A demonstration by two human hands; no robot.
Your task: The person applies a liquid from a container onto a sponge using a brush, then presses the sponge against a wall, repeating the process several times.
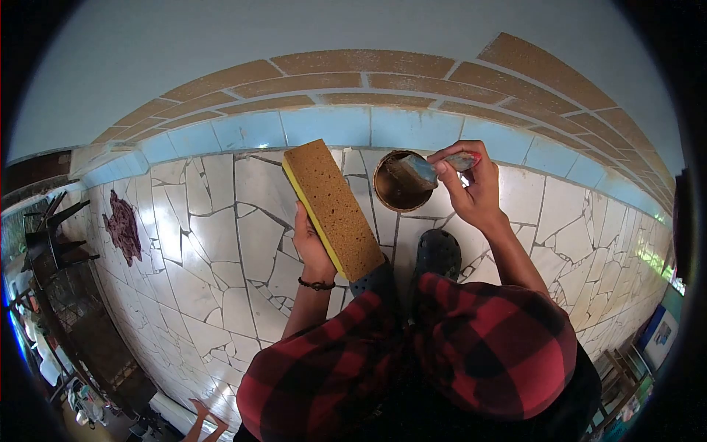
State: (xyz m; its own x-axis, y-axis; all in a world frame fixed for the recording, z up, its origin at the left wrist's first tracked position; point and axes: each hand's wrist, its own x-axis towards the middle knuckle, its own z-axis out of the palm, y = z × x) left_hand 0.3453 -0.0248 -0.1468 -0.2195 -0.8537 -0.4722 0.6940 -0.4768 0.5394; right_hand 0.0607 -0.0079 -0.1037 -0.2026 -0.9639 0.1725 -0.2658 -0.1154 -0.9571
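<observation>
My left hand (314,249) grips a large rectangular sponge (335,206) by its yellow edge; the broad face turned up is brown with small dark holes. In my right hand (473,188) is a paintbrush (418,173), held by its paint-smeared handle. The brush's bristles reach into the mouth of a round paint can (387,193), which holds brown paint and stands on the floor near the wall. Ahead, the wall bears rows of brown painted brick shapes (317,85) parted by pale lines.
Light blue tiles (324,127) run along the wall's base. The floor (206,272) is broken white tile. A dark crumpled cloth (123,228) lies at the left, near a dark chair (62,236). A person's bare legs (202,423) show at the lower left.
</observation>
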